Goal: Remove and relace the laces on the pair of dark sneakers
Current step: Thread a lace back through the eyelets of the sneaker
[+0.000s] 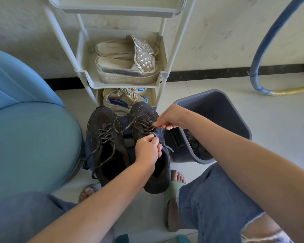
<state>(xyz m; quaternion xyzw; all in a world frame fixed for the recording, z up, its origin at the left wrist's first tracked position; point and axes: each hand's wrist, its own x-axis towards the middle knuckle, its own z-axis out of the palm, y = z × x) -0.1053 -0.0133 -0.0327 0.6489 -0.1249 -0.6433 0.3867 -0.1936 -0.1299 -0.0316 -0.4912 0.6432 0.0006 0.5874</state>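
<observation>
Early on: L hand (pixel 148 149) & R hand (pixel 171 118) each pinch the lace (pixel 142 125) of the sneaker (pixel 162 179) under the fingers, other sneaker (pixel 102 120) left of them untied, both still laced.

No legible text, brand, number or sign: nothing readable on the dark sneakers (pixel 105 137), grey bin (pixel 226 116), shoe rack (pixel 123 84) or sandals (pixel 128 67).

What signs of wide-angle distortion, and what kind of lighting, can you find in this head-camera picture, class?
Head view: the shoe rack's posts lean outward toward the top, and the forearms swell toward the bottom edge; light is soft and even, with only faint shadows on the floor; the laces look sharp.
</observation>
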